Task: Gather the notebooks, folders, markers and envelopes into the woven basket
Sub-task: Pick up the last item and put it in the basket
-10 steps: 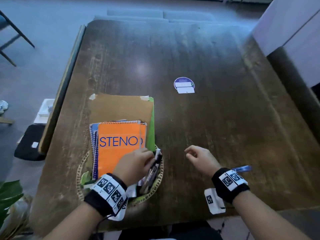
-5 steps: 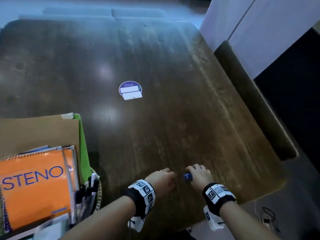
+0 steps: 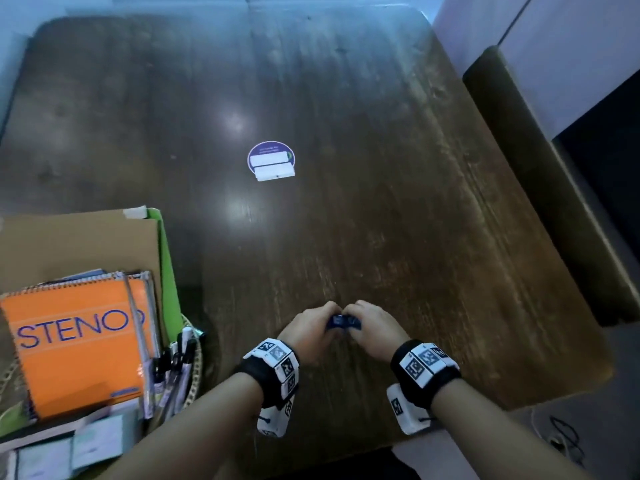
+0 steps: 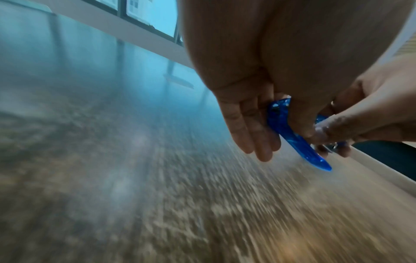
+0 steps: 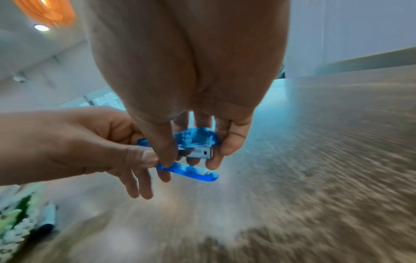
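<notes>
Together, the left hand (image 3: 313, 329) and right hand (image 3: 369, 327) pinch one blue stapler (image 3: 343, 322) above the dark wooden table (image 3: 346, 168), one woven basket (image 3: 194, 372) alongside.

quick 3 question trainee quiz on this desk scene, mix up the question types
1. True or false: both the left hand and the right hand hold the small blue stapler.
2. Multiple choice: the orange STENO notebook lies A) alone at the table's middle, B) on the stack in the woven basket, C) on the floor.
3. Fill in: the round purple sticker lies on the ____.

Key: 1 true; 2 B; 3 table.
</notes>
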The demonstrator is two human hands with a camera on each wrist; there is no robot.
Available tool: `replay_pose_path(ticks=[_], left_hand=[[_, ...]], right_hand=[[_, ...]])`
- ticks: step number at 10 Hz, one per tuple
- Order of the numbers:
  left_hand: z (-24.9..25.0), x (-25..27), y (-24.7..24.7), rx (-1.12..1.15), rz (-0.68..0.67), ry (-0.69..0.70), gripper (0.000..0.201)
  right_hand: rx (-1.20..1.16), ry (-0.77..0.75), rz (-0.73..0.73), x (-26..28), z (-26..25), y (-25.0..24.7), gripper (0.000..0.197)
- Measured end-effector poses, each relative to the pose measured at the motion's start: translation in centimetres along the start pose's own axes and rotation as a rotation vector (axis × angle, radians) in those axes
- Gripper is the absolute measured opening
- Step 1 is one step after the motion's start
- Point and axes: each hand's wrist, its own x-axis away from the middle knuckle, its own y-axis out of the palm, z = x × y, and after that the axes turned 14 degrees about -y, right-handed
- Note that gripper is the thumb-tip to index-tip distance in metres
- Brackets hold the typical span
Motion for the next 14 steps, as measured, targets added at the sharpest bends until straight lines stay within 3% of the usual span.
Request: replay_pose_path(ticks=[1,2,3,4,6,8,10,11,12,14], left_hand=[[-2.3,2.4,-3.2,0.016,0.087,-0.031,0.015],[-5.7,5.6,-6.3,0.021,0.155,-0.084,0.015],[-10.2,9.3,-9.2,-0.008,0.255,-0.095,0.022],[-14.8,13.4,-11.7,-0.035,0.287,-0.156,0.035],[-22.3,19.5,-13.3,0.017,0.266,-0.313,0.017],[-25.6,21.1,-12.7,-0.109,0.252,-0.392,0.018],[-26.8,20.8,-11.9,-0.213,0.270,-0.432,0.022],[-26.9,20.7,-11.4,-0.249,0.331,-0.406,0.029],[-25.9,20.9,-11.5,-0.170,0.403,-0.351,0.034],[-21.1,20.6,-13.4,-0.128,0.446,-0.185,0.029]], right_hand=[[-0.105,-0.024,0.066,-1.6,-3.4,0.1,0.021],[-0.225,-0.063,0.054,-3.1,-7.8,0.7,0.029],[-0.247,-0.180,-0.013,-4.6,-13.1,2.3,0.024],[-0.274,-0.276,-0.076,-6.1,-18.3,4.7,0.021],[-0.182,-0.313,-0.223,-8.7,-25.9,10.8,0.023],[0.008,-0.283,-0.250,-9.3,-28.4,14.6,0.018],[0.274,-0.394,-0.200,-9.2,-28.9,16.1,0.041],[0.231,-0.393,-0.131,-8.3,-28.4,15.9,0.047],[0.130,-0.396,-0.050,-7.2,-28.0,14.6,0.040],[0.117,-0.303,0.037,-5.1,-26.1,10.9,0.032]])
